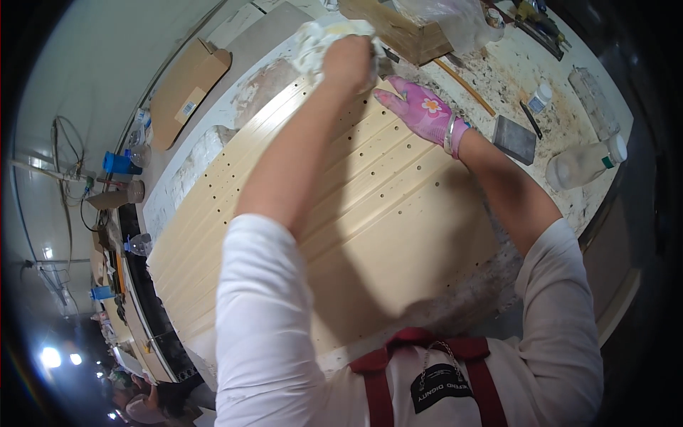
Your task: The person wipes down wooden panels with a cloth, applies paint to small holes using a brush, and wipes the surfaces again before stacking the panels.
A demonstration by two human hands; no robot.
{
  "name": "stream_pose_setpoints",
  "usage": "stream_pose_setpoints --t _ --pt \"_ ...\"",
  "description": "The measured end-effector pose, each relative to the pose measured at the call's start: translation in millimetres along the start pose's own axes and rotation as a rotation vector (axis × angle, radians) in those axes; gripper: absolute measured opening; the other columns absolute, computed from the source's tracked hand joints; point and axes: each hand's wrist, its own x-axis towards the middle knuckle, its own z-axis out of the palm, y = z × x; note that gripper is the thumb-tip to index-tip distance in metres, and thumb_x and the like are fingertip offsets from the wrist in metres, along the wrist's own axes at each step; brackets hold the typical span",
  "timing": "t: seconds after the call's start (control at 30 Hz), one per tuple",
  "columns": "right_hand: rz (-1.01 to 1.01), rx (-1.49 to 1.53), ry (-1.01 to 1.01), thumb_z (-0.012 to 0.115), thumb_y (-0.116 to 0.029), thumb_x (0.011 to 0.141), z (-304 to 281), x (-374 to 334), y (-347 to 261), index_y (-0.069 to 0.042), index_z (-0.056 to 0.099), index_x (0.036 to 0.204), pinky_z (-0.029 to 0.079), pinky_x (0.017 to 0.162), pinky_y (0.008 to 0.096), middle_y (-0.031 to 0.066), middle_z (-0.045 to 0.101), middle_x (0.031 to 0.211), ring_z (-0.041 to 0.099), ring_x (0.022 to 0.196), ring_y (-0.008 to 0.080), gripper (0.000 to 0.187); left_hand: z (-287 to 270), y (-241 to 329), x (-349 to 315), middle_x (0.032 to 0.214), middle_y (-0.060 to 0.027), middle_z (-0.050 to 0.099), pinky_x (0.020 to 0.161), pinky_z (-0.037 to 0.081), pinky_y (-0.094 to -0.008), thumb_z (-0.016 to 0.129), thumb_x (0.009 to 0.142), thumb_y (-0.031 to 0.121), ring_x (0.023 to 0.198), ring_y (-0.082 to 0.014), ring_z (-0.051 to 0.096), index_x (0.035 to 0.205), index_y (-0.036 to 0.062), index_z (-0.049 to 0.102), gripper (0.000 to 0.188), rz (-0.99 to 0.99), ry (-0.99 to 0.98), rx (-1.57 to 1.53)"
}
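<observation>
A stained, paint-spattered workbench (498, 78) fills the upper right of the view. On it, near the right edge, a cloudy plastic bottle (585, 162) lies on its side. Just left of that bottle sits a dark grey square block (514, 139). Above the block stands a small white bottle (541, 97) with a pale cap. A thin wooden stick (466, 85) lies slantwise across the bench. At the top, a cardboard box (398, 28) holds a crumpled clear plastic bag (448, 18). Off to the left, on the pale floor, lies a flat piece of cardboard (186, 89). Below it are a blue cup (117, 164) and a clear water bottle (139, 244).
</observation>
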Motion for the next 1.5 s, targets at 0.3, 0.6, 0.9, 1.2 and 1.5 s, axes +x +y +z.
stream_pose_setpoints --t 0.3,0.6,0.9,1.2,1.5 --pt "0.039 0.006 -0.036 0.039 -0.058 0.089 -7.8 -7.2 -8.1 -0.001 0.037 0.135 0.036 0.101 0.038 0.0203 0.047 0.131 0.046 0.12 0.0346 0.073 -98.8 -100.5 -95.2 0.11 -0.0129 0.06 0.082 0.052 -0.0341 0.045 0.093 0.02 0.096 -0.0242 0.06 0.121 0.0032 0.05 0.033 -0.487 0.321 -1.846" --pt "-0.27 0.727 0.006 0.046 -0.036 0.094 -0.6 -54.1 -93.3 -0.004 0.031 0.138 0.034 0.104 0.0355 0.0134 0.044 0.135 0.044 0.123 0.0238 0.057 -99.2 -8.9 -237.4 0.124 -0.0147 0.053 0.099 0.043 -0.0406 0.041 0.095 0.028 0.111 -0.0275 0.053 0.128 0.0022 0.045 0.042 -0.051 0.358 -2.562" --pt "0.013 1.03 -0.278 0.059 -0.018 0.088 39.6 -84.2 -168.9 -0.005 0.048 0.124 0.053 0.08 0.03 0.0105 0.058 0.115 0.061 0.099 0.0194 0.04 -151.1 -44.7 -374.2 0.12 -0.0137 0.051 0.088 0.045 -0.0338 0.052 0.091 0.019 0.106 -0.0238 0.052 0.122 -0.0003 0.046 0.037 -0.629 0.388 -0.833" --pt "-0.637 -0.404 -0.076 0.055 -0.024 0.084 78.2 33.0 -111.7 -0.008 0.059 0.112 0.041 0.094 0.0403 0.0194 0.056 0.116 0.049 0.114 0.0343 0.033 -151.6 -89.2 -531.4 0.135 -0.009 0.042 0.1 0.033 -0.0461 0.066 0.076 0.024 0.121 -0.0296 0.042 0.125 0.0132 0.05 0.053 -0.479 0.03 0.174" --pt "-0.914 -0.276 -0.129 0.057 -0.026 0.082 352.8 -33.8 -362.1 -0.011 0.061 0.091 0.048 0.075 0.0378 0.0136 0.06 0.088 0.06 0.084 0.0304 0.019 -155.3 -108.0 -539.6 0.13 -0.0144 0.048 0.097 0.038 -0.0453 0.066 0.07 0.01 0.12 -0.0341 0.044 0.123 0.0073 0.051 0.055 -0.396 0.207 -0.13"
